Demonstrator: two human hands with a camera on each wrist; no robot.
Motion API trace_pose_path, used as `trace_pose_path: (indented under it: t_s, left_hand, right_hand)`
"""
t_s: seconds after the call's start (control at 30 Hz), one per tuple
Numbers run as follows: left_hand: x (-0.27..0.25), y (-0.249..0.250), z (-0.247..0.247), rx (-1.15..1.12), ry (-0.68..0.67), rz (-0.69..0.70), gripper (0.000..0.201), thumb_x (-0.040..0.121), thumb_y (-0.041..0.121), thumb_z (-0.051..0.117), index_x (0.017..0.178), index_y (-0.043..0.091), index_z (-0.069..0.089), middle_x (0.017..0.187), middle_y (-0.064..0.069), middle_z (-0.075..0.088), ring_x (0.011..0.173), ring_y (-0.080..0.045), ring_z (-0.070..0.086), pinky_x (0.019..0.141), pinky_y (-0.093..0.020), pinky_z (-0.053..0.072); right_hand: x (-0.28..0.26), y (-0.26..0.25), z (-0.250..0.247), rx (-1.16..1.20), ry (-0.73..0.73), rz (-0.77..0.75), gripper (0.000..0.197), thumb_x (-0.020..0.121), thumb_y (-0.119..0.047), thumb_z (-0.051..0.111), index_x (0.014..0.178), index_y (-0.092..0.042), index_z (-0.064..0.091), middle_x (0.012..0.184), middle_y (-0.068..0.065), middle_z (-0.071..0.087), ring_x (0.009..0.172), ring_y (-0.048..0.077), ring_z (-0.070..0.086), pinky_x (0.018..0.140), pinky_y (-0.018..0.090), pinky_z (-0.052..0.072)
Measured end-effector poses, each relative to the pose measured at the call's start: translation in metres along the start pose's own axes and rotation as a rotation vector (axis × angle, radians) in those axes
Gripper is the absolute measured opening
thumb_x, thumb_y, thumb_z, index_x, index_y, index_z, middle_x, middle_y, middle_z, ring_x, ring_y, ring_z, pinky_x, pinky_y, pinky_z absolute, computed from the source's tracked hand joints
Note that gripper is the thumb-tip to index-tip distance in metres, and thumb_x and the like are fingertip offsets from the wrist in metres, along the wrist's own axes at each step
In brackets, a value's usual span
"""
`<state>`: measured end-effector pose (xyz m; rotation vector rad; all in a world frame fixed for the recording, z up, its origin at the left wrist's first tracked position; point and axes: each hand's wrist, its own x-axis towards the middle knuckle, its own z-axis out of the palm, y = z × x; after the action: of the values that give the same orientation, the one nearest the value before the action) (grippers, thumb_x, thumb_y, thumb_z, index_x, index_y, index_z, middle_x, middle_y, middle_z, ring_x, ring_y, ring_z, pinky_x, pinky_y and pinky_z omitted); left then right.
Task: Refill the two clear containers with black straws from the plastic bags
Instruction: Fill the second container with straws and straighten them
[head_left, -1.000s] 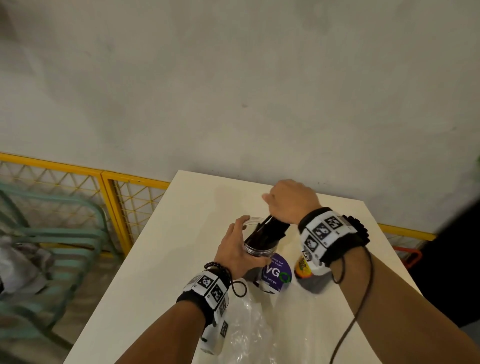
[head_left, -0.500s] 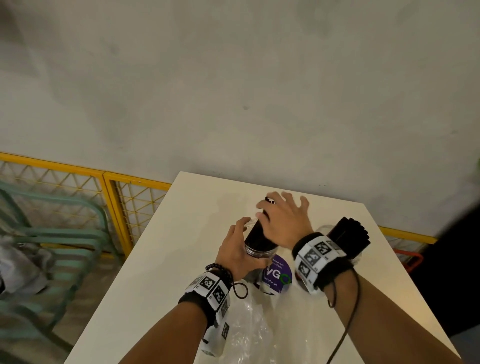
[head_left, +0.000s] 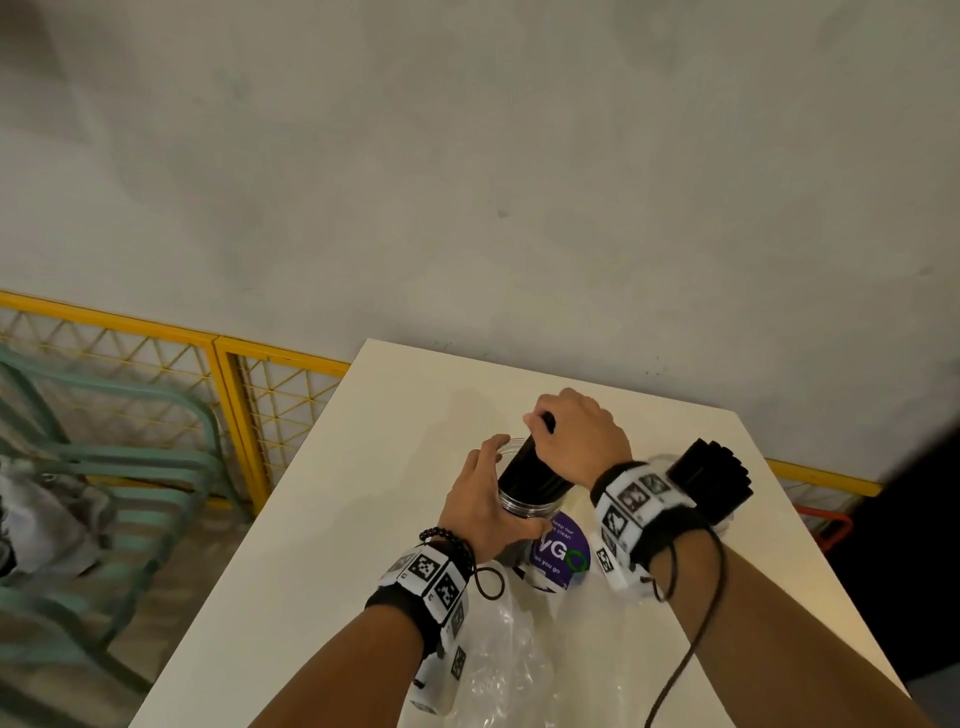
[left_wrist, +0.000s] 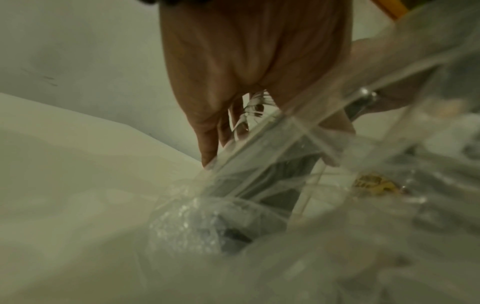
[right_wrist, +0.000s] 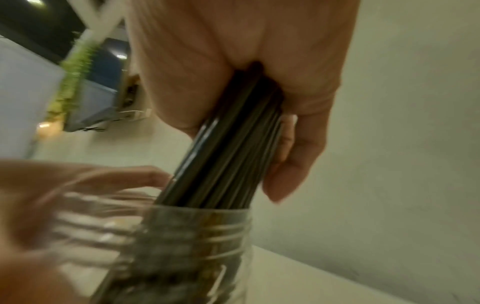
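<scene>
I see my right hand (head_left: 582, 436) wrapped round the top of a bundle of black straws (right_wrist: 223, 148) whose lower ends stand in a clear jar (head_left: 527, 501), near the middle of the white table (head_left: 363, 493). My left hand (head_left: 480, 501) grips the jar's side, fingers curled round it. A second jar of straws (head_left: 714, 480) stands toward the table's right edge. A crumpled plastic bag (head_left: 511, 660) lies at the near edge, beside a purple label (head_left: 561, 553).

A tight bundle of black straws (head_left: 530, 475) stands tilted in a clear ribbed container (right_wrist: 182, 246) on the table.
</scene>
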<state>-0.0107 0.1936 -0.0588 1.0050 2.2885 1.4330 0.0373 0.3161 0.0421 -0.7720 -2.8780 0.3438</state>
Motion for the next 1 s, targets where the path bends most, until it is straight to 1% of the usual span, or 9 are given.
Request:
trace_pose_path:
  t_s: [0.23, 0.33, 0.4, 0.5, 0.67, 0.73, 0.83, 0.9, 1.0]
  left_hand:
    - [0.0, 0.0, 0.0, 0.01, 0.003, -0.006, 0.107, 0.054, 0.042, 0.091, 0.143, 0.026, 0.032, 0.134, 0.001, 0.052, 0.119, -0.018, 0.056, 0.101, -0.037, 0.051]
    - [0.001, 0.0, -0.001, 0.018, 0.007, -0.007, 0.106, 0.055, 0.041, 0.091, 0.142, 0.025, 0.032, 0.134, 0.0, 0.051, 0.12, -0.018, 0.055, 0.1, -0.039, 0.052]
    - [0.0, 0.001, -0.001, 0.014, -0.002, -0.014, 0.106, 0.058, 0.039, 0.091, 0.144, 0.023, 0.031, 0.136, -0.003, 0.05, 0.124, -0.019, 0.053, 0.102, -0.037, 0.05]
    - [0.0, 0.001, -0.002, -0.003, -0.003, -0.012, 0.107, 0.058, 0.039, 0.09, 0.145, 0.024, 0.03, 0.138, -0.002, 0.049, 0.126, -0.019, 0.053, 0.103, -0.035, 0.048]
    - [0.001, 0.001, -0.002, 0.036, 0.002, 0.005, 0.106, 0.053, 0.044, 0.09, 0.14, 0.026, 0.033, 0.132, 0.002, 0.051, 0.117, -0.016, 0.056, 0.099, -0.04, 0.052]
    - [0.001, 0.001, -0.002, 0.028, 0.004, 0.002, 0.106, 0.054, 0.042, 0.091, 0.141, 0.025, 0.033, 0.133, 0.002, 0.051, 0.117, -0.016, 0.055, 0.1, -0.039, 0.052]
    - [0.0, 0.0, -0.002, 0.002, 0.001, 0.003, 0.109, 0.057, 0.039, 0.091, 0.146, 0.024, 0.03, 0.139, 0.0, 0.048, 0.123, -0.017, 0.054, 0.101, -0.032, 0.049]
    - [-0.001, -0.001, -0.002, -0.009, -0.004, 0.001, 0.109, 0.058, 0.037, 0.091, 0.146, 0.025, 0.029, 0.14, -0.001, 0.047, 0.125, -0.017, 0.053, 0.102, -0.033, 0.049]
    - [0.0, -0.001, -0.002, -0.002, -0.009, 0.002, 0.108, 0.058, 0.038, 0.09, 0.146, 0.024, 0.028, 0.14, -0.001, 0.047, 0.125, -0.018, 0.052, 0.103, -0.035, 0.048]
  right_hand:
    - [-0.002, -0.016, -0.015, -0.173, 0.101, -0.178, 0.032, 0.097, -0.039, 0.044, 0.099, -0.014, 0.064, 0.106, 0.005, 0.063, 0.094, 0.031, 0.06, 0.073, 0.038, 0.049]
    - [0.007, -0.013, -0.025, -0.221, -0.087, -0.326, 0.031, 0.094, -0.048, 0.049, 0.093, -0.021, 0.066, 0.1, -0.001, 0.063, 0.093, 0.026, 0.061, 0.073, 0.036, 0.049]
    - [0.009, -0.004, -0.025, -0.211, -0.252, -0.291, 0.034, 0.09, -0.055, 0.05, 0.094, -0.026, 0.066, 0.1, -0.004, 0.06, 0.097, 0.023, 0.06, 0.078, 0.038, 0.051]
    - [0.016, 0.001, -0.037, -0.014, -0.173, -0.188, 0.038, 0.089, -0.061, 0.048, 0.097, -0.03, 0.067, 0.106, -0.003, 0.059, 0.098, 0.02, 0.059, 0.086, 0.041, 0.051]
    - [0.029, -0.025, -0.03, -0.205, -0.253, -0.406, 0.032, 0.101, -0.036, 0.039, 0.118, -0.029, 0.066, 0.137, -0.006, 0.055, 0.124, 0.021, 0.05, 0.102, 0.048, 0.041]
    - [0.036, -0.023, -0.027, -0.282, -0.315, -0.347, 0.032, 0.098, -0.031, 0.042, 0.089, -0.016, 0.068, 0.105, 0.002, 0.065, 0.101, 0.027, 0.058, 0.085, 0.04, 0.047]
    - [0.036, -0.003, -0.039, -0.281, -0.288, -0.166, 0.054, 0.099, -0.047, 0.038, 0.058, -0.012, 0.046, 0.066, 0.003, 0.049, 0.061, 0.022, 0.051, 0.059, 0.031, 0.038]
    - [0.023, 0.005, -0.043, -0.186, -0.317, -0.122, 0.06, 0.1, -0.055, 0.03, 0.06, -0.012, 0.043, 0.066, 0.005, 0.05, 0.062, 0.022, 0.052, 0.061, 0.033, 0.04]
    - [-0.01, -0.003, -0.028, 0.045, -0.283, -0.097, 0.058, 0.094, -0.067, 0.027, 0.088, -0.019, 0.06, 0.097, 0.003, 0.06, 0.094, 0.024, 0.059, 0.082, 0.036, 0.047]
